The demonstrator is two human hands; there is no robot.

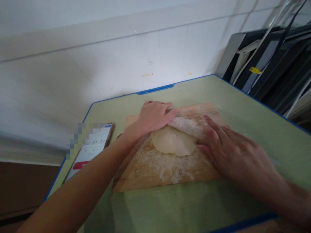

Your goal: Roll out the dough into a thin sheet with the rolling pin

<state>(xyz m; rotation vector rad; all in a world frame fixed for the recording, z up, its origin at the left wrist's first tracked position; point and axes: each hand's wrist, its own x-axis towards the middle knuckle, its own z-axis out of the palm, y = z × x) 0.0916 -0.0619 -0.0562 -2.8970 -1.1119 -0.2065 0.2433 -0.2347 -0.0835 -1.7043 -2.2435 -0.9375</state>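
Observation:
A flat, pale round of dough lies on a floured wooden board. Across its far edge rests a short rolling pin, whitish with flour. My left hand is closed over the pin's left end, thumb pointing along it. The right end sits under my right hand, whose fingers bend over it and hide that end. Some of the dough's right edge is close to my right fingers.
A phone showing a running timer lies on the green, blue-edged table, left of the board. White wall rises behind the table. Dark panels and cables stand beyond the right edge.

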